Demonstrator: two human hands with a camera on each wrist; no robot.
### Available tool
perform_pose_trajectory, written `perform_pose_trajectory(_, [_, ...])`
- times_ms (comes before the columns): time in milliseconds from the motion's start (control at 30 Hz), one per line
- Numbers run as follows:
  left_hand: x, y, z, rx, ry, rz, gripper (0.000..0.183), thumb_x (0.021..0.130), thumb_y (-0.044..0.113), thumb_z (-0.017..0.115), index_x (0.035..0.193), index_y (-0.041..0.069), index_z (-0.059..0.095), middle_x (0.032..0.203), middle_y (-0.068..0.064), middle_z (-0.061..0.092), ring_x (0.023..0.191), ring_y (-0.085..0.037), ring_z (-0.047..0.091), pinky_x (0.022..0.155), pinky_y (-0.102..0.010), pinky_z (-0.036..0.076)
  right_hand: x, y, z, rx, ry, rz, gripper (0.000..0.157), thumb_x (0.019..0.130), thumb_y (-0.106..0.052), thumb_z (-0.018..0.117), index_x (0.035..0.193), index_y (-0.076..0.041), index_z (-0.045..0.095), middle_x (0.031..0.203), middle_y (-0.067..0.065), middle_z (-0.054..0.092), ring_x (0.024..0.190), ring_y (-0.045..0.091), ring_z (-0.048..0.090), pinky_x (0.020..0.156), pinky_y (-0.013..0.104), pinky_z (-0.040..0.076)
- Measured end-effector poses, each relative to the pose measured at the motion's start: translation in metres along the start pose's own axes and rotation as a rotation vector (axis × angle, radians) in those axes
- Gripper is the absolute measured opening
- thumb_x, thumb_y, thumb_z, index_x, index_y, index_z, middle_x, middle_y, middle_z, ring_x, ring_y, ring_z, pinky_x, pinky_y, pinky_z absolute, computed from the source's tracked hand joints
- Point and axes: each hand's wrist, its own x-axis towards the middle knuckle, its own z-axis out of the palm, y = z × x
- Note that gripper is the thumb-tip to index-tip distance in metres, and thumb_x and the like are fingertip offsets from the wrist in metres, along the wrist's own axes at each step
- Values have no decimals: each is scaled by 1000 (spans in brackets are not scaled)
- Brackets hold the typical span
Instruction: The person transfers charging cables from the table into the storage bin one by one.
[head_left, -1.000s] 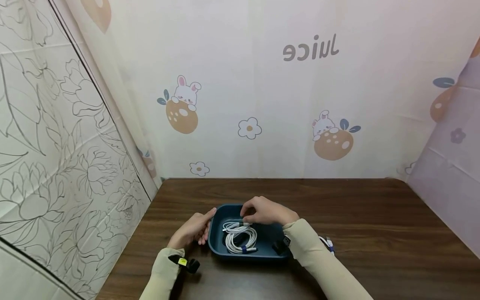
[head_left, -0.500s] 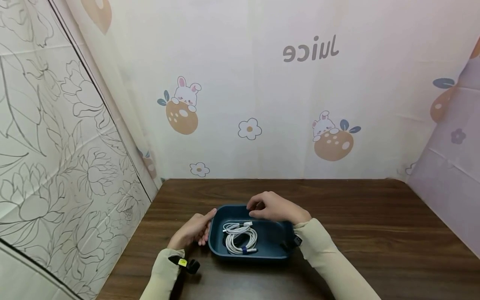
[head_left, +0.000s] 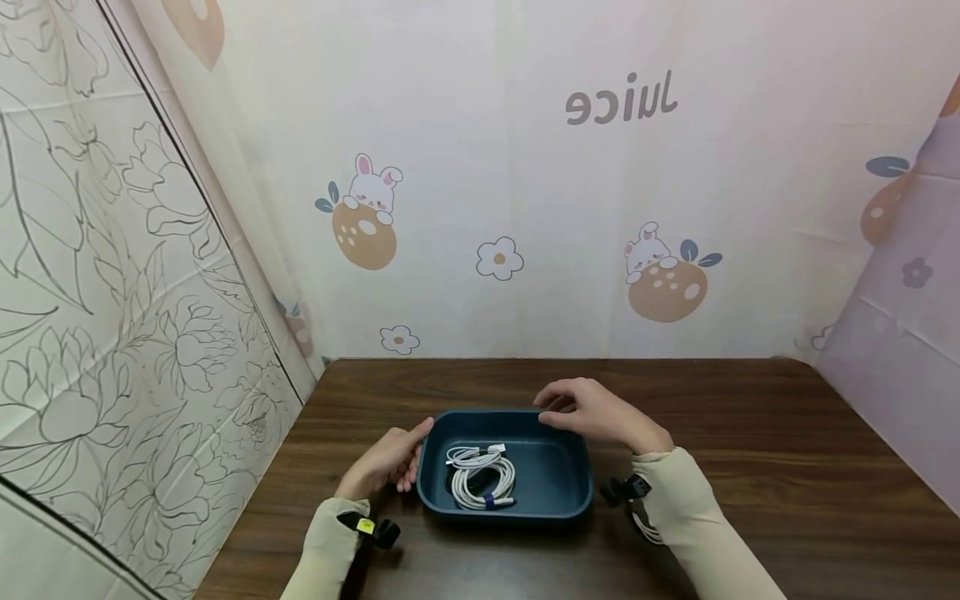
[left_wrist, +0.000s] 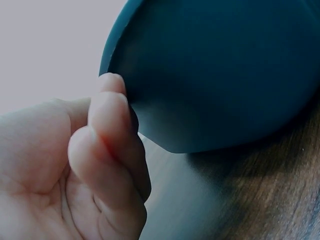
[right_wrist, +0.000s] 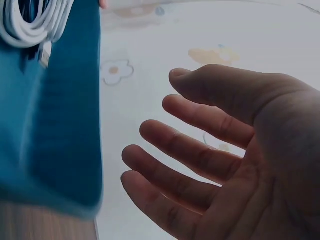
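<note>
A dark blue rectangular tray (head_left: 551, 475) stands on the table. In its left half lie two coiled white cables: a thicker coil (head_left: 459, 493) with a blue tie and a smaller one with a USB plug (head_left: 497, 448). Something black shows beneath them. My left hand (head_left: 388, 458) holds the tray's left end, thumb at the rim and fingers curled against the outer wall, as the left wrist view shows. Over the tray's far right corner hovers my right hand (head_left: 600, 410), its fingers spread and relaxed; the right wrist view shows nothing in the palm.
Under my right wrist, another white cable (head_left: 645, 527) lies on the table, partly hidden by the sleeve. The brown wooden table (head_left: 750, 467) runs back to a printed curtain (head_left: 495, 167). A second curtain (head_left: 127, 317) borders the left side.
My right hand has let go of the small white cable, lifted out of the tray and moved right. The left hand stays at the tray's left end.
</note>
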Motion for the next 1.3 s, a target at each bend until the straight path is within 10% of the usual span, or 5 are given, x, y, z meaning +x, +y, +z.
perform_pose_trajectory(1300, [-6, 3, 1, 8, -7, 5, 71, 102, 66, 46, 60, 10, 58, 50, 0, 56, 38, -9, 52, 40, -23, 47, -90, 92, -12, 19, 131, -8, 42, 104, -15, 62, 144, -5, 52, 127, 22, 64, 108, 31, 68, 85, 31, 59])
